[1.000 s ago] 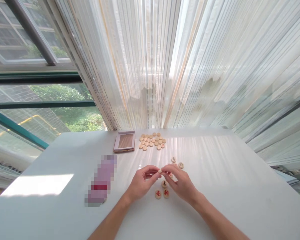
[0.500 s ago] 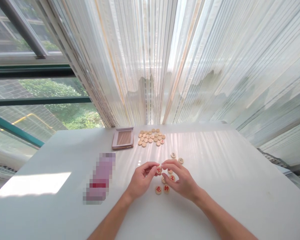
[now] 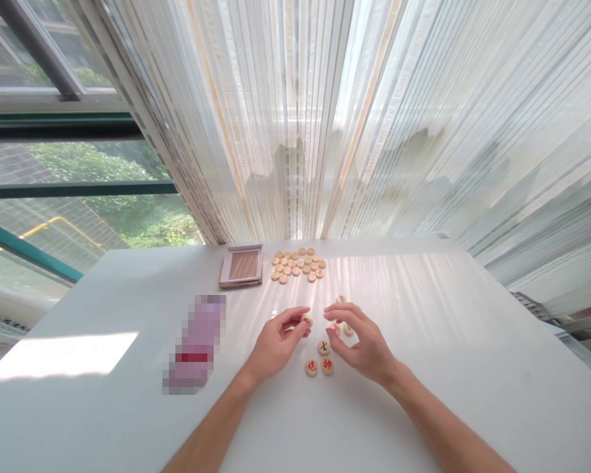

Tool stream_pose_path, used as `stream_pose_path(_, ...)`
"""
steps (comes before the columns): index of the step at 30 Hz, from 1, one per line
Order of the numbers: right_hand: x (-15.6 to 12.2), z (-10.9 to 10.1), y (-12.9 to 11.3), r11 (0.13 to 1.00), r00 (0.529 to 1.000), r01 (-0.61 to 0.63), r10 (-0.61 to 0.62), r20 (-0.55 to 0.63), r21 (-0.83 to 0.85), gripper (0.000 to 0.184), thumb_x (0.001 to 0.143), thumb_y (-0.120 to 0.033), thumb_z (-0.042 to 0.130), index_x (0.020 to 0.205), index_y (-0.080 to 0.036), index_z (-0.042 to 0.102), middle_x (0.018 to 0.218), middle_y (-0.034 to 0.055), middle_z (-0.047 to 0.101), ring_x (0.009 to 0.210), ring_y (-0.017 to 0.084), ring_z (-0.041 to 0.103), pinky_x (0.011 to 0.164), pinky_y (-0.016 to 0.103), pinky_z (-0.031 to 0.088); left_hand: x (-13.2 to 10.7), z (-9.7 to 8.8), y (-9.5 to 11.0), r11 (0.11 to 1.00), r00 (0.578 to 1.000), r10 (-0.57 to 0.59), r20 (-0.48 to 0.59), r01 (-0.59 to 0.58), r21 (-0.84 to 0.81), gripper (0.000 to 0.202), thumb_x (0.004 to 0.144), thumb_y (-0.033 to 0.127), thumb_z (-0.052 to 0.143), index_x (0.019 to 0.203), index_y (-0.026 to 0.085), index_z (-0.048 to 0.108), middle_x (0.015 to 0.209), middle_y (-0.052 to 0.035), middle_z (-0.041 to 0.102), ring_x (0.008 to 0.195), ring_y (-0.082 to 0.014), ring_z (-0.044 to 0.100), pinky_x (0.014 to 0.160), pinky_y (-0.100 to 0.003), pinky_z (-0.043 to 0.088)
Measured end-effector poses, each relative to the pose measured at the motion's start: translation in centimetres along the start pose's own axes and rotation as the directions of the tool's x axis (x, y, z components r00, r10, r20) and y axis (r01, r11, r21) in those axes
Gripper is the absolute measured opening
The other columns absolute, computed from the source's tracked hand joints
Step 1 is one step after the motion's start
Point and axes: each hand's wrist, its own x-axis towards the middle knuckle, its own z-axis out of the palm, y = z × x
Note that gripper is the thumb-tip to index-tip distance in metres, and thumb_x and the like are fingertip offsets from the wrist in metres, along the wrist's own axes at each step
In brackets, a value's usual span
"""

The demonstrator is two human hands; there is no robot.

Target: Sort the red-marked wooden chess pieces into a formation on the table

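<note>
My left hand (image 3: 276,340) pinches a round wooden chess piece (image 3: 307,321) between thumb and fingertips, just above the white table (image 3: 423,368). My right hand (image 3: 362,338) hovers beside it with curled, parted fingers over two loose pieces (image 3: 342,328); nothing shows in its grip. Between the hands lies a piece with a black character (image 3: 324,347). Two pieces with red characters (image 3: 320,366) lie side by side nearer to me. One more piece (image 3: 341,299) peeks out beyond my right fingers.
A cluster of several face-down wooden pieces (image 3: 298,264) lies at the far edge, next to a small open box (image 3: 241,266). A blurred pink object (image 3: 196,345) lies to the left. Sheer curtains (image 3: 349,118) hang behind the table; a window (image 3: 69,184) is at left.
The hands, joined on one piece a second ago, have drawn apart. The left hand keeps the piece; the right hand has let go and spread over the loose pieces.
</note>
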Motion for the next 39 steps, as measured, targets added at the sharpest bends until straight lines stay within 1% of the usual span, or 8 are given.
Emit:
stream_pose_path(4, -0.2, 0.6, -0.2, 0.999, 0.994, 0.039, -0.042, 0.1, 0.031, 0.035, 0.088, -0.011, 0.063, 0.12, -0.026, 0.06, 0.112, 0.0078, 0.066, 0.102, 0.021, 0.065, 0.089, 0.037, 0.057, -0.1, 0.2, 0.1, 0.996, 0.998, -0.02, 0.055, 0.025, -0.086, 0.031, 0.087, 0.036, 0.071, 0.11, 0.018, 0.06, 0.093, -0.0058, 0.072, 0.092, -0.0213, 0.072, 0.088, -0.037, 0.058)
stream_pose_path(8, 0.0, 0.9, -0.2, 0.997, 0.993, 0.041, -0.048, 0.111, 0.064, 0.03, 0.09, -0.011, 0.061, 0.116, -0.026, 0.06, 0.105, 0.0055, 0.069, 0.095, 0.019, 0.067, 0.089, 0.036, 0.057, -0.2, 0.2, 0.2, 0.999, 0.997, 0.017, 0.078, -0.014, -0.036, 0.025, 0.086, 0.036, 0.072, 0.099, 0.015, 0.064, 0.094, -0.0081, 0.073, 0.092, -0.0229, 0.072, 0.088, -0.037, 0.058)
stream_pose_path(16, -0.1, 0.8, -0.1, 0.999, 0.996, -0.007, 0.002, 0.093, 0.053, 0.024, 0.089, -0.015, 0.064, 0.111, -0.025, 0.061, 0.101, 0.0061, 0.066, 0.093, 0.02, 0.066, 0.084, 0.035, 0.058, -0.6, 0.1, 0.4, 1.0, 0.985, -0.011, 0.171, 0.012, -0.009, 0.031, 0.091, 0.034, 0.066, 0.118, 0.018, 0.062, 0.102, -0.0106, 0.075, 0.1, -0.0254, 0.072, 0.095, -0.042, 0.055)
stream_pose_path(20, -0.1, 0.4, -0.2, 0.999, 0.995, -0.008, 0.004, 0.099, 0.044, 0.031, 0.088, -0.013, 0.062, 0.117, -0.026, 0.06, 0.106, 0.0075, 0.064, 0.095, 0.021, 0.066, 0.081, 0.036, 0.058, -0.5, 0.1, 0.3, 1.0, 0.988, 0.006, 0.151, -0.006, 0.001, 0.032, 0.092, 0.035, 0.065, 0.119, 0.018, 0.061, 0.103, -0.0111, 0.075, 0.099, -0.0254, 0.072, 0.094, -0.042, 0.055)
stream_pose_path(24, 0.3, -0.7, 0.2, 1.0, 1.0, -0.015, 0.015, -0.022, -0.019, 0.034, 0.089, -0.007, 0.053, 0.117, -0.025, 0.059, 0.107, 0.0081, 0.065, 0.099, 0.022, 0.065, 0.083, 0.038, 0.057, -0.1, -0.2, -0.1, 0.999, 0.998, 0.031, 0.063, -0.03, -0.016, 0.033, 0.093, 0.036, 0.064, 0.12, 0.018, 0.059, 0.104, -0.0108, 0.073, 0.095, -0.0241, 0.073, 0.091, -0.041, 0.056)
stream_pose_path(28, 0.8, -1.8, 0.6, 0.992, 0.97, -0.119, 0.106, -0.221, -0.05, 0.027, 0.09, -0.007, 0.05, 0.108, -0.023, 0.062, 0.1, 0.0074, 0.065, 0.093, 0.022, 0.065, 0.077, 0.036, 0.057, 0.2, -0.5, -0.4, 0.999, 0.999, 0.039, -0.005, -0.039, -0.014, 0.033, 0.093, 0.036, 0.064, 0.12, 0.018, 0.059, 0.103, -0.0099, 0.072, 0.094, -0.0231, 0.073, 0.089, -0.039, 0.057)
stream_pose_path(30, 0.9, -2.0, 0.7, 0.987, 0.96, -0.152, 0.137, -0.243, -0.043, 0.025, 0.091, -0.008, 0.049, 0.106, -0.023, 0.063, 0.098, 0.0071, 0.066, 0.091, 0.022, 0.065, 0.076, 0.036, 0.056, 0.2, -0.5, -0.4, 0.999, 0.999, 0.042, -0.006, -0.042, -0.015, 0.033, 0.093, 0.036, 0.064, 0.12, 0.018, 0.059, 0.102, -0.0095, 0.072, 0.094, -0.0228, 0.073, 0.09, -0.039, 0.056)
stream_pose_path(39, 0.2, -0.2, -0.2, 0.996, 0.993, -0.078, 0.073, 0.093, 0.048, 0.028, 0.092, -0.016, 0.058, 0.118, -0.025, 0.06, 0.109, 0.0081, 0.066, 0.095, 0.022, 0.065, 0.082, 0.039, 0.058, -0.4, 0.1, 0.2, 0.999, 0.994, 0.054, 0.092, -0.053, -0.006, 0.035, 0.092, 0.037, 0.065, 0.121, 0.018, 0.06, 0.106, -0.0107, 0.074, 0.097, -0.0242, 0.073, 0.093, -0.04, 0.056)
